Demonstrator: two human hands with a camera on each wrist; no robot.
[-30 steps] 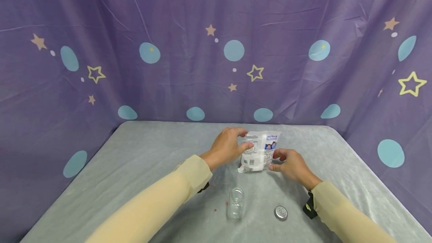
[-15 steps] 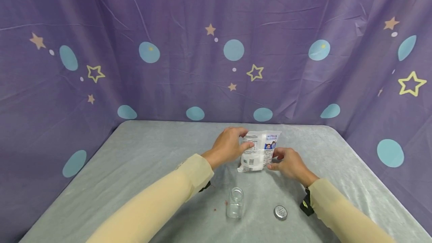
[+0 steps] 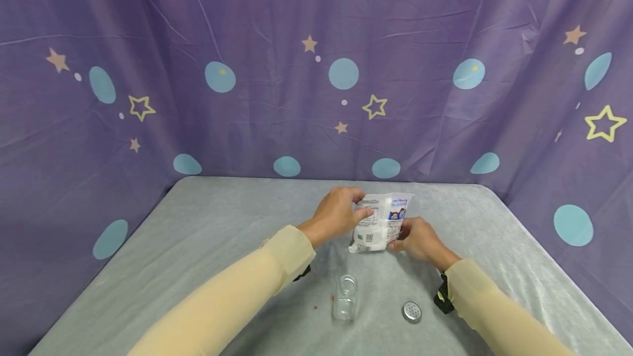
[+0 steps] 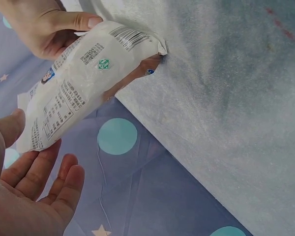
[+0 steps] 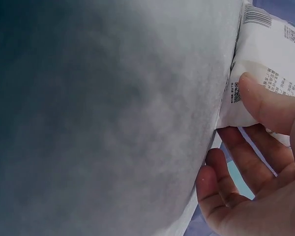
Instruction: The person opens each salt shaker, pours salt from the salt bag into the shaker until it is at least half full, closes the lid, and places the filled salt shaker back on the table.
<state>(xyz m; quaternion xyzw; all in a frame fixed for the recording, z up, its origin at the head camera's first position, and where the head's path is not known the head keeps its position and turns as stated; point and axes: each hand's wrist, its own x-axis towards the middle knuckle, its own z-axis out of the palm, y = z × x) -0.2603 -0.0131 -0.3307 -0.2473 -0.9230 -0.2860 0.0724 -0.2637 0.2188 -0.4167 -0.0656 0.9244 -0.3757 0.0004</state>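
Note:
A white plastic packet (image 3: 378, 227) with printed text, a barcode and a small blue picture stands upright toward the back of the table. My left hand (image 3: 338, 213) pinches its upper left corner, thumb on the near face and fingers behind, as the left wrist view shows. At the packet's lower right edge, my right hand (image 3: 420, 240) grips the side; in the right wrist view the thumb (image 5: 265, 101) presses the printed face while the fingers reach behind. Nearer to me are a clear glass jar (image 3: 345, 301) without a lid and a perforated metal shaker lid (image 3: 411, 312).
A grey cloth covers the table (image 3: 222, 218), with a few small red specks (image 3: 315, 307) left of the jar. Behind it hangs a purple curtain (image 3: 277, 98) with stars and blue dots. The jar and lid lie between my forearms.
My right hand has moved a little left, and its thumb and fingers have closed on the packet's lower right edge. The left hand, jar and lid have hardly moved.

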